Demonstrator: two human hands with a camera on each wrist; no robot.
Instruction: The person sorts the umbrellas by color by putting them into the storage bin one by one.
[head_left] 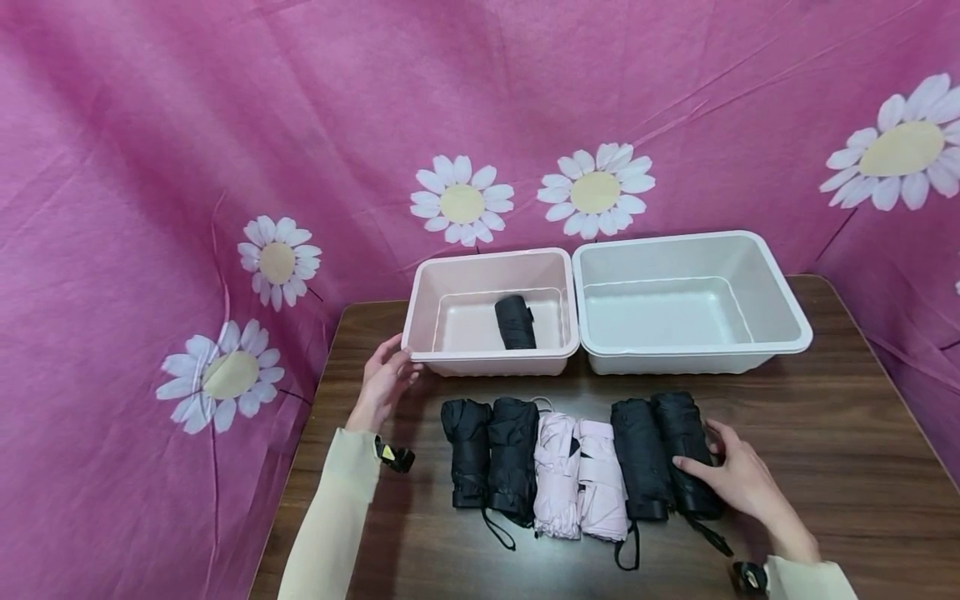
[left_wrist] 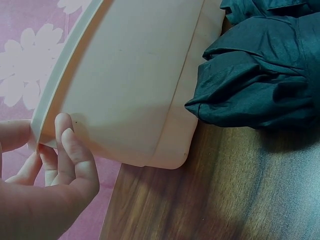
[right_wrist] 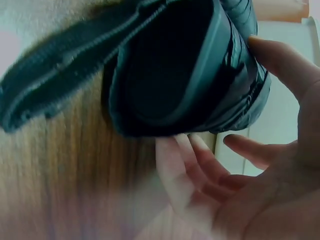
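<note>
My left hand [head_left: 385, 383] pinches the front left corner of a pale pink bin [head_left: 487, 357], with thumb and fingers at its rim in the left wrist view. Inside that bin lies a short black folded umbrella [head_left: 515, 322]. On the right, my right hand [head_left: 738, 473] grips the endmost black folded umbrella [head_left: 684, 450] of a row, thumb on top and fingers along its far side. Its wrist strap [right_wrist: 65, 65] hangs loose toward the right wrist camera. Beside it lies another black umbrella [head_left: 642, 458], then two pale pink umbrellas [head_left: 557, 479].
Two more black umbrellas [head_left: 468, 454] make up the row's left end, close in front of the pink bin. A larger white bin [head_left: 693, 346] stands against the pink bin's right side. Both stand on a wooden table [head_left: 840, 417] before a pink flowered cloth [head_left: 360, 125].
</note>
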